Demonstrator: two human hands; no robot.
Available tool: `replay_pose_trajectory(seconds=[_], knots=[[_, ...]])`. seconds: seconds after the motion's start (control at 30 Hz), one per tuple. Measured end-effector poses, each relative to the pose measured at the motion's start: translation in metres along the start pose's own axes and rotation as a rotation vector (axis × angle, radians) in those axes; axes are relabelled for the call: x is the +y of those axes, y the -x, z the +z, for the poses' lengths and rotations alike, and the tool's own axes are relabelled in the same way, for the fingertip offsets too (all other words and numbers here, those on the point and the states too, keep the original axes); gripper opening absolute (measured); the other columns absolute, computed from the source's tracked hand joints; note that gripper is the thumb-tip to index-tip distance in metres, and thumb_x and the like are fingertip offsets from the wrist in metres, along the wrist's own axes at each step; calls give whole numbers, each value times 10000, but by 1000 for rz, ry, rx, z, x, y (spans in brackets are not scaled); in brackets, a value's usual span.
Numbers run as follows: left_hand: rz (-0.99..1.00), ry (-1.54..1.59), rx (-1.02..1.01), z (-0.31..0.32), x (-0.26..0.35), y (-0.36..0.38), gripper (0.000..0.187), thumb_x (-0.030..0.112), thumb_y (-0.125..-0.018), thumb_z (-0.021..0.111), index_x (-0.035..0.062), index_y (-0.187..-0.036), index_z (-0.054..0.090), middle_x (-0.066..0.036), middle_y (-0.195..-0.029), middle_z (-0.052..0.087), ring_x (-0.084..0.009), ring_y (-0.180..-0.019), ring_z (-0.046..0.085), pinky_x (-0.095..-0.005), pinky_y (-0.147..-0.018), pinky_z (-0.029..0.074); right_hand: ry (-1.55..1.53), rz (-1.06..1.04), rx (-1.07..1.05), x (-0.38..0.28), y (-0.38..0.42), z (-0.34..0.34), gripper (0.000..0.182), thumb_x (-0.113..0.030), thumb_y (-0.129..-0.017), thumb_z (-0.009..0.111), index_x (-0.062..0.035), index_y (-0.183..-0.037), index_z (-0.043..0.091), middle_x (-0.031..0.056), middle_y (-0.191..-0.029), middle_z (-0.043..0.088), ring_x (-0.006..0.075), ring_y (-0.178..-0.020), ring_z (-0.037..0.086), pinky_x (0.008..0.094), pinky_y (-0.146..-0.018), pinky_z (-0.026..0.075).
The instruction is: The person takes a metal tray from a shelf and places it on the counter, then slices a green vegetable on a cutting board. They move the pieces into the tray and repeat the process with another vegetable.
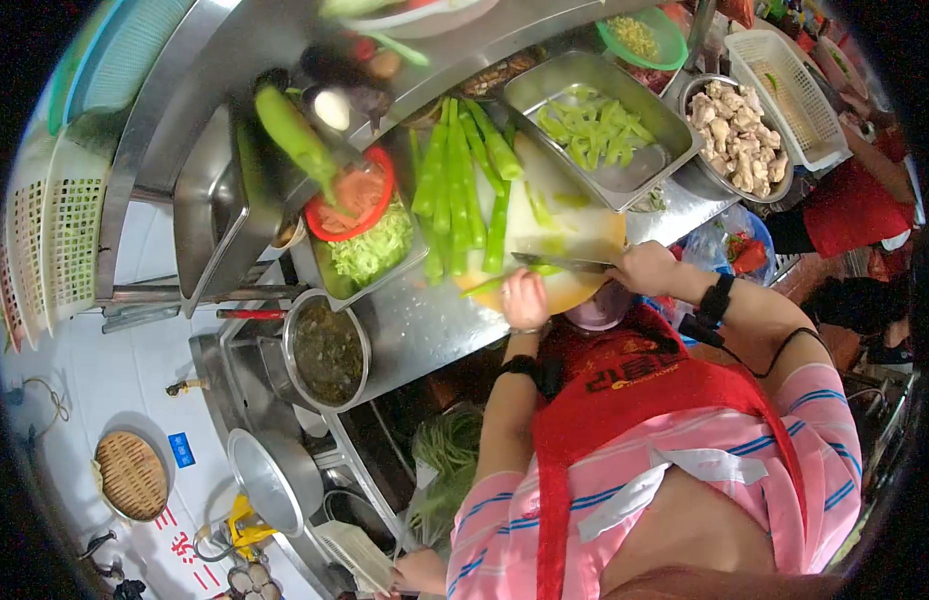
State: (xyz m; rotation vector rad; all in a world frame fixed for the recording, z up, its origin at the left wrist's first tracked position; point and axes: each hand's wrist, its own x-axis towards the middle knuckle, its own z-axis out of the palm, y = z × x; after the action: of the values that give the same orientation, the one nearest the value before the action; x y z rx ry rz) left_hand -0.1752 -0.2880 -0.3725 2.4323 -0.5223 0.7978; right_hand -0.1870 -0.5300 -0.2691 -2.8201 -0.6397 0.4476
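My right hand is wrapped round the handle of a kitchen knife, its blade pointing left over a round, yellow-edged cutting board. At the board's near edge, my left hand has its fingers curled down on a green stalk, close to the blade. Celery-like long green stalks lie in a bunch on the far left part of the board. A steel tray beyond the board contains cut green pieces.
Left of the board stand a tray of shredded greens, a red-rimmed basket and a steel pot of dark food. A bowl of pale chunks is at the right. Another person's hand shows at the bottom.
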Motion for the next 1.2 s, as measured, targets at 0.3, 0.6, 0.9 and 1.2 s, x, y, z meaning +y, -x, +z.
replay_pose_trajectory(seconds=[0.3, 0.6, 0.9, 1.2], knots=[[-1, 14, -4, -2, 0, 2, 142, 34, -740, 601, 46, -853, 515, -131, -919, 529, -313, -834, 511, -404, -753, 410, -11, 45, -39, 4, -5, 14, 332, -356, -838, 484, -32, -869, 551, 189, -585, 566, 355, -539, 574, 449, -514, 462], [-46, -14, -52, 0, 2, 1, 129, 63, -747, 601, 33, -847, 525, -146, -946, 519, -324, -870, 498, -417, -764, 407, 62, -5, 49, 1, -9, 28, 295, -336, -820, 518, -53, -893, 556, 168, -574, 564, 346, -537, 576, 440, -506, 466], [-57, 8, -24, 3, -1, 4, 126, 63, -743, 607, 30, -831, 523, -149, -930, 523, -332, -849, 499, -422, -761, 405, -15, 84, -66, -10, -10, 19, 323, -332, -822, 482, -40, -780, 616, 168, -685, 614, 344, -660, 607, 429, -609, 489], [-157, -254, -46, -32, -14, 5, 212, 202, -781, 599, 90, -959, 580, -97, -1039, 521, -296, -1010, 448, -421, -866, 332, -19, 150, 9, 16, -5, 4, 351, -368, -834, 490, -31, -906, 555, 195, -629, 588, 366, -595, 590, 448, -557, 476]])
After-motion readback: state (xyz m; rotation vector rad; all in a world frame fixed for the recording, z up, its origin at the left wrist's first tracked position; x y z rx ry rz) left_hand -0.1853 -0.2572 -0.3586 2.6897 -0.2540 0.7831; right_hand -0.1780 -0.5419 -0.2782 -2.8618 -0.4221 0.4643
